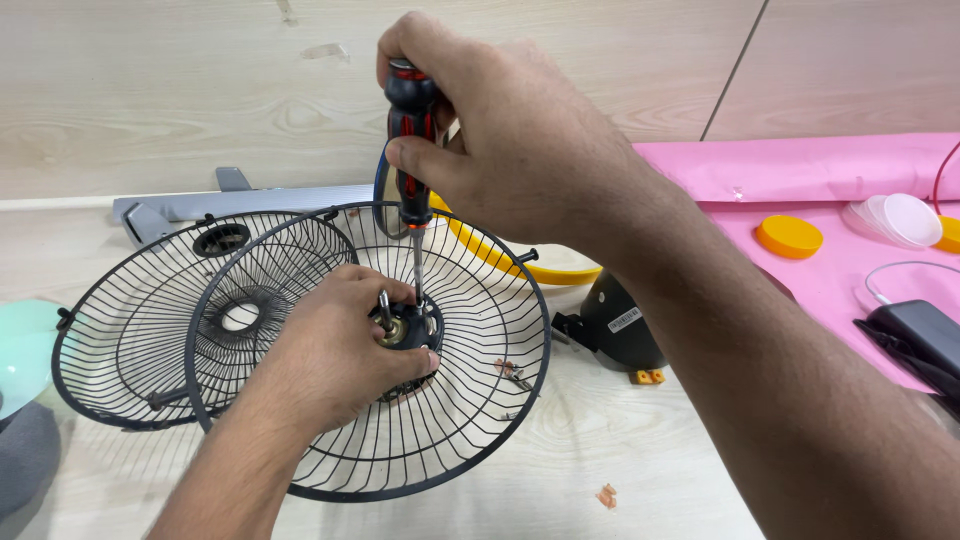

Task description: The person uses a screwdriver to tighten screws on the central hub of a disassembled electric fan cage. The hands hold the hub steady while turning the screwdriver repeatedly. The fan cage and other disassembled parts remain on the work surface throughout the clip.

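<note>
Head view: right hand grips screwdriver, left hand clamps fan grille hub; the tip could slip, stabbing fingers.

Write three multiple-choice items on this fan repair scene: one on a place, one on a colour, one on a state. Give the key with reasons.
1. Where does the round orange plastic lid lie?
A. on the pink cloth
B. inside a grille
C. in the left hand

2. What colour is the handle of the black and red screwdriver?
A. blue and white
B. black and red
C. plain green

3. How is the screwdriver held?
A. lying flat on the table
B. upright in the right hand, tip down at the hub
C. resting loose on the cloth

Key: 1 A, the lid sits on the pink cloth at the right. 2 B, the grip shows black with red stripes. 3 B, the right hand grips it upright, while the left hand steadies the hub of the black wire fan grille.
</note>
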